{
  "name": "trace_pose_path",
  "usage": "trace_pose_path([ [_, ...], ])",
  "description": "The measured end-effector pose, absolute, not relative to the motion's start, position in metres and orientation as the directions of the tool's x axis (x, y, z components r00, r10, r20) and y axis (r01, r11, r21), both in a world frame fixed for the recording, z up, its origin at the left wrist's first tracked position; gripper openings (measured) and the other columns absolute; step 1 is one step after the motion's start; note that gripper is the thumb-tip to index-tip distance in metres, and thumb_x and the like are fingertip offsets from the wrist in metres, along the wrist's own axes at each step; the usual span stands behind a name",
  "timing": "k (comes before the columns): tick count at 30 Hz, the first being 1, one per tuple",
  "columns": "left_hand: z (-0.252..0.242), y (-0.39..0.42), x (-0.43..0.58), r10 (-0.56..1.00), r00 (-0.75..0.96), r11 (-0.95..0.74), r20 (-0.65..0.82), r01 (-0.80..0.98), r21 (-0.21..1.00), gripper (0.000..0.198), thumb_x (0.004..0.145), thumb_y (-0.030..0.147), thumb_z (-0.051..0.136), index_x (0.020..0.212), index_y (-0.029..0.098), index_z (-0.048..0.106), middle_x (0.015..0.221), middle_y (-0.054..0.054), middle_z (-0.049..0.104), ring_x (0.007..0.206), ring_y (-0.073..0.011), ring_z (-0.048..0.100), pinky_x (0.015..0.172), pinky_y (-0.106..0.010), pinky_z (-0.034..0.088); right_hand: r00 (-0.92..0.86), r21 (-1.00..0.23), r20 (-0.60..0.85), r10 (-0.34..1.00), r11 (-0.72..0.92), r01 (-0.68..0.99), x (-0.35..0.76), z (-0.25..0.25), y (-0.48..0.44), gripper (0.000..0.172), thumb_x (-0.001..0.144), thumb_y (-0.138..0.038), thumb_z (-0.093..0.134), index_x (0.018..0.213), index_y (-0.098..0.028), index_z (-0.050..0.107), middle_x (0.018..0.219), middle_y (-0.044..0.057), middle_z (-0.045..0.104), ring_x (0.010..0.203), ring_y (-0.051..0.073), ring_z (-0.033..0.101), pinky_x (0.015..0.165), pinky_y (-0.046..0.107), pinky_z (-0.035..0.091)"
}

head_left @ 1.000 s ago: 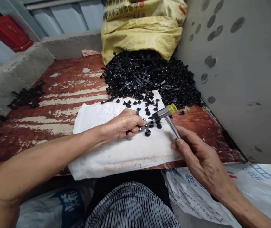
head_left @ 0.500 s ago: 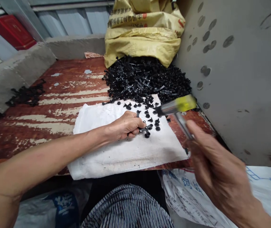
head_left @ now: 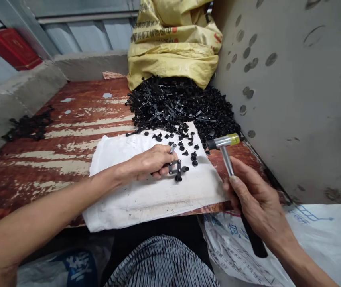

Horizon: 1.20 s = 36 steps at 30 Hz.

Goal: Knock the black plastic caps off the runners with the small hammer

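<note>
One hammer, one black linkage, both held.
Your left hand: grip closed on the linkage — jointed bars jutting out over the white cloth on the worktop. Your right hand: grip wrapped round the hammer, head apart from the linkage — black face left, yellow right. Loose black pieces on the cloth; heap of black parts at the mouth of the yellow sack.

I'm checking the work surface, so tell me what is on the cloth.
Loose black parts lie on the cloth. The left hand holds a linkage over it. Anything beneath that hand and its forearm is covered.
</note>
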<state>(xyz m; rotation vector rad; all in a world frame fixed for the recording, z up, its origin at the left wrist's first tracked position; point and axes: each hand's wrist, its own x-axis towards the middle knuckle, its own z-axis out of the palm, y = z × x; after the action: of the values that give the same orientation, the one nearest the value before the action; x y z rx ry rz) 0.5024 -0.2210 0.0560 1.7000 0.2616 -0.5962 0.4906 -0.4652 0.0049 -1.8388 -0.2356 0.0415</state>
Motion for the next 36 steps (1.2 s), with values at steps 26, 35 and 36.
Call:
trace_pose_path([
  [26,0.036,-0.241,0.513,-0.269,0.892,-0.483,-0.364,0.202,0.852,0.027,0.087,0.028,0.052,0.063,0.015,0.055,0.056,0.001,0.05,0.05,-0.0065,0.038,0.05,-0.025,0.027,0.963,-0.974,-0.182,0.197,0.102,-0.205,0.499,-0.007,-0.467,0.052,0.082,-0.042,0.066,0.13,-0.027,0.053,0.066,-0.006,0.054,0.043,0.007,0.038,0.031,0.016,0.031],
  [35,0.035,-0.241,0.513,-0.271,0.894,-0.489,-0.357,0.191,0.851,0.026,0.086,0.028,0.053,0.063,0.015,0.055,0.055,0.002,0.05,0.05,-0.0064,0.037,0.049,-0.025,0.027,0.963,-0.971,-0.195,0.187,0.104,-0.217,0.498,-0.006,-0.467,0.054,0.081,-0.042,0.067,0.13,-0.026,0.052,0.069,-0.005,0.056,0.043,0.007,0.037,0.031,0.017,0.032],
  [36,0.035,-0.241,0.513,-0.272,0.895,-0.492,-0.354,0.187,0.85,0.026,0.086,0.028,0.053,0.063,0.015,0.055,0.055,0.002,0.05,0.049,-0.0065,0.037,0.048,-0.025,0.027,0.962,-0.971,-0.197,0.191,0.101,-0.218,0.498,-0.006,-0.467,0.055,0.081,-0.042,0.067,0.131,-0.026,0.052,0.07,-0.005,0.056,0.043,0.007,0.037,0.031,0.017,0.032],
])
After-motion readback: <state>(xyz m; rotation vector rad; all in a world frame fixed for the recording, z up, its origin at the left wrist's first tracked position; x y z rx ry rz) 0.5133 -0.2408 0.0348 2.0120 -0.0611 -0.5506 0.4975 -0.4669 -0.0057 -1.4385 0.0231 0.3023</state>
